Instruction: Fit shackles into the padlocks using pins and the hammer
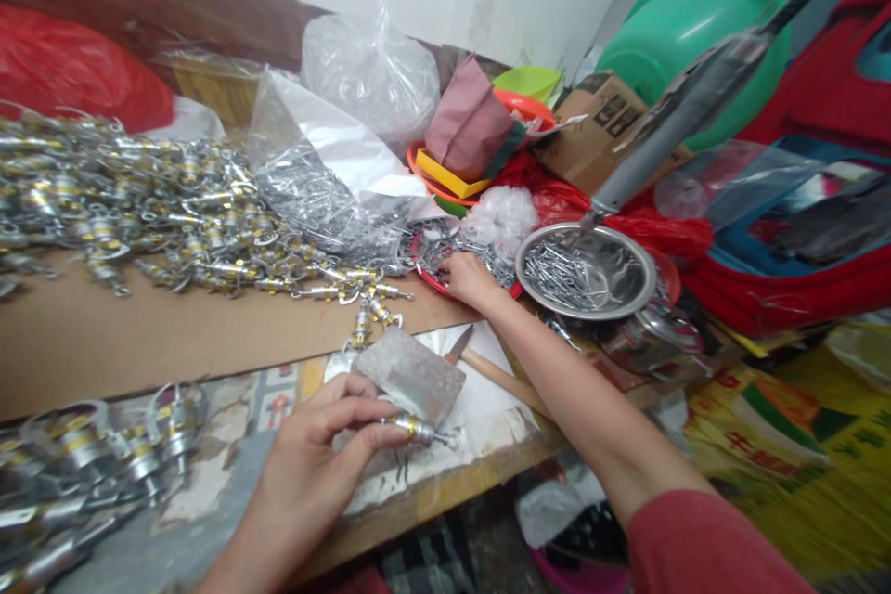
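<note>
My left hand (313, 455) is closed in a pinch on a small silver and gold metal fitting (418, 430), held against a grey metal block (416, 374) at the table's near edge. My right hand (468, 279) reaches forward into a red tray (432, 279) of small metal hooks, its fingers curled among them; what they hold is hidden. A steel bowl (630, 252) of thin metal pins stands just right of that hand. A big heap of finished silver and gold fittings (139, 204) covers the cardboard at the left.
More fittings (83, 464) lie at the near left corner. Clear plastic bags (368, 74), a red bag (70, 65), stacked coloured bowls (522, 93), a cardboard box (599, 125) and a green basin (689, 28) crowd the back. A hanging grey power tool (682, 107) points at the steel bowl. A wooden-handled tool (497, 376) lies beside the block.
</note>
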### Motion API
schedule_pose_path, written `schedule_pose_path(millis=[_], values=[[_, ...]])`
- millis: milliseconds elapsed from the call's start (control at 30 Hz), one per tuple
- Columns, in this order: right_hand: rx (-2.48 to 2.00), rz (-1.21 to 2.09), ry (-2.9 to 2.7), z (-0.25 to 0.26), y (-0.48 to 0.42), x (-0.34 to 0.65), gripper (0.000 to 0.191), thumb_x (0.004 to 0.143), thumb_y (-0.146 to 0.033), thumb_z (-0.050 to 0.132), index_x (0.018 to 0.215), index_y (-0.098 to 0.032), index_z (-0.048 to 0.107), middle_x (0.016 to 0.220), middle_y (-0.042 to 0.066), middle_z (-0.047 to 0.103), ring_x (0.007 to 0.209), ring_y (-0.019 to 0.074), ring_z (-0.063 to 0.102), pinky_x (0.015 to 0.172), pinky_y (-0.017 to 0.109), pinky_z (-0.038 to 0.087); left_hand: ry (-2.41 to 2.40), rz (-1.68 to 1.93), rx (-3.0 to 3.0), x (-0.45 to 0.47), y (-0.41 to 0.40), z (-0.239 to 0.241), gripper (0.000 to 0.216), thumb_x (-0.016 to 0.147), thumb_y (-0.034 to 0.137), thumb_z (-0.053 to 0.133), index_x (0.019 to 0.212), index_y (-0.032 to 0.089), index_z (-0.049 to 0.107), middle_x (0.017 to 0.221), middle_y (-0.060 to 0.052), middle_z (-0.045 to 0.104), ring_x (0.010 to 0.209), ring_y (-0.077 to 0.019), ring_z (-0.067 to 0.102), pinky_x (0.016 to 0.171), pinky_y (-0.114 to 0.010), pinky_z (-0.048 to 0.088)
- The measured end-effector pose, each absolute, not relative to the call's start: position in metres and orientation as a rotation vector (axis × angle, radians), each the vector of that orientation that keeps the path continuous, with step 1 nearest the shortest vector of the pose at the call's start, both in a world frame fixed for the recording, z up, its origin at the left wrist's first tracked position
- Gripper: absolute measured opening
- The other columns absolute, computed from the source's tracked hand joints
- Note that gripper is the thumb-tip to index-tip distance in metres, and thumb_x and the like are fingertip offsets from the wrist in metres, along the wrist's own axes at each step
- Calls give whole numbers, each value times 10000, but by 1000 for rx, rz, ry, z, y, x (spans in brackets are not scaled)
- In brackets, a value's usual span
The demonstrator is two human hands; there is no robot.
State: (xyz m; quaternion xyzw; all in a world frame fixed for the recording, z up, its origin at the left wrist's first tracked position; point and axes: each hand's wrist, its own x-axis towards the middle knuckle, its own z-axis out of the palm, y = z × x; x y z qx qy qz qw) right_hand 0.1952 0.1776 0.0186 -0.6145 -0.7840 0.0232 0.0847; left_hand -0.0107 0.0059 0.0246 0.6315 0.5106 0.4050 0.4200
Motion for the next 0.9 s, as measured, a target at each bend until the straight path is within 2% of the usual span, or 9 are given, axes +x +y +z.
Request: schedule_pose_path(millis=[233,400,500,667,800,900], values=[[-1872,0,-2247,8,170,227,233,793,-88,480,925,-114,670,923,117,598,883,200,550,753,255,399,1227,932,1595,-15,6,28,176,692,276,586,692,249,760,728,-64,672,721,-211,618,660,-291,459],[-1783,-27,-2204,19,146,233,270,865,-120,412,1015,-94,635,894,119,613,857,191,562,772,279,403,1220,953,1578,-14,5,27,152,684,258,602,672,252,753,709,-49,692,704,-209,631,645,-285,472],[-1613,12,-2266,30,111,215,268,873,-123,416,1052,-127,615,893,85,625,834,153,570,745,248,422,1297,1012,1483,-13,4,26,120,632,235,661,724,237,738,713,-32,709,687,-205,640,656,-283,482],[-937,266,-2372,46,43,177,176,826,-167,516,899,-152,676,781,46,671,693,120,600,622,218,471,1265,1086,1246,-10,1,20,325,575,183,714,894,219,663,625,33,651,598,-153,618,598,-237,497],[-928,529,-2167,54,19,162,128,776,-134,557,772,-140,685,728,49,696,648,121,628,609,212,495,1147,1137,1217,-8,1,19,388,609,108,682,965,244,610,605,71,603,594,-113,596,598,-190,494],[-964,598,-2068,54,16,160,114,737,-109,580,748,-128,692,655,42,681,585,118,614,564,210,481,1116,1141,1206,-8,2,19,412,616,93,676,988,247,591,607,75,601,593,-108,594,599,-187,498]])
